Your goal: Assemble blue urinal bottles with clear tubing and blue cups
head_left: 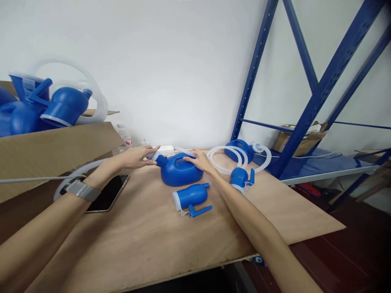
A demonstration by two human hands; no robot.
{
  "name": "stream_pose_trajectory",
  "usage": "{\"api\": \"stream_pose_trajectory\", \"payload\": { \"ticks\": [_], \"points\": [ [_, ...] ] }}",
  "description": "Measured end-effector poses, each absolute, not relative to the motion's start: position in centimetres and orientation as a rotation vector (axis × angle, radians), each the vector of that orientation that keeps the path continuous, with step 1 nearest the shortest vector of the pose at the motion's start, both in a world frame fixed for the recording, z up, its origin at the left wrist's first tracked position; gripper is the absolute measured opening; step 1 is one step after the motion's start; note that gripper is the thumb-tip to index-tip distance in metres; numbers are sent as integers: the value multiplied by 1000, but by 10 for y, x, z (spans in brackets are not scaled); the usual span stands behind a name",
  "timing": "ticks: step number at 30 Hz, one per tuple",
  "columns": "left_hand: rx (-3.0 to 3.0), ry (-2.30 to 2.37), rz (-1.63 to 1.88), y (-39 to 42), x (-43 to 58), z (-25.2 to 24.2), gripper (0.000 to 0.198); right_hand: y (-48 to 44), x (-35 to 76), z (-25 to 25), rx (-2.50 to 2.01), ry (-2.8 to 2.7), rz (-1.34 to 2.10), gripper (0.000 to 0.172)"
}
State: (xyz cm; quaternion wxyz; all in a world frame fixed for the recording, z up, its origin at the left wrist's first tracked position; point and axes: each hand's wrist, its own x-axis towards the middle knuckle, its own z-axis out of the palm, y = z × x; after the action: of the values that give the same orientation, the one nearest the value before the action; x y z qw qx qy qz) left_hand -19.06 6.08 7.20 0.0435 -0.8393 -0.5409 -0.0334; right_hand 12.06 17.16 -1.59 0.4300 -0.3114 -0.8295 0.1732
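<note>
A blue plastic jug (180,173) lies on its side on the plywood table (146,240). My left hand (137,156) reaches to the jug's neck, fingers closed around the end of a clear tube (79,171) at the spout. My right hand (198,159) rests on top of the jug near its handle, fingers curled over it. In front of the jug lies a smaller blue funnel piece with a handle (191,197).
A second blue jug (241,149) with coiled clear tubing (226,160) and another blue funnel piece (241,178) lie at the right. A dark tablet (108,195) lies at the left by a cardboard box (55,150) of blue parts. Blue shelving (308,110) stands at the right.
</note>
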Motion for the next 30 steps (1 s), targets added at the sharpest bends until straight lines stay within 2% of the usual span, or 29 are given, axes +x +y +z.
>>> {"api": "stream_pose_trajectory", "payload": {
  "ticks": [5,12,21,27,30],
  "points": [
    [-2487,-1843,-64,59,-161,82,98,168,120,-14,-815,-2025,444,38],
    [-2591,-1908,-279,74,-119,89,50,167,121,-14,-869,-2002,392,44],
    [-2354,-2217,-537,79,-121,88,26,165,121,-12,-924,-2011,365,46],
    [-2278,-2305,-569,81,-116,89,24,162,123,-9,-888,-2060,326,44],
    [-2274,-2331,-551,82,-115,90,23,159,122,-3,-939,-2086,307,49]
  ]
}}
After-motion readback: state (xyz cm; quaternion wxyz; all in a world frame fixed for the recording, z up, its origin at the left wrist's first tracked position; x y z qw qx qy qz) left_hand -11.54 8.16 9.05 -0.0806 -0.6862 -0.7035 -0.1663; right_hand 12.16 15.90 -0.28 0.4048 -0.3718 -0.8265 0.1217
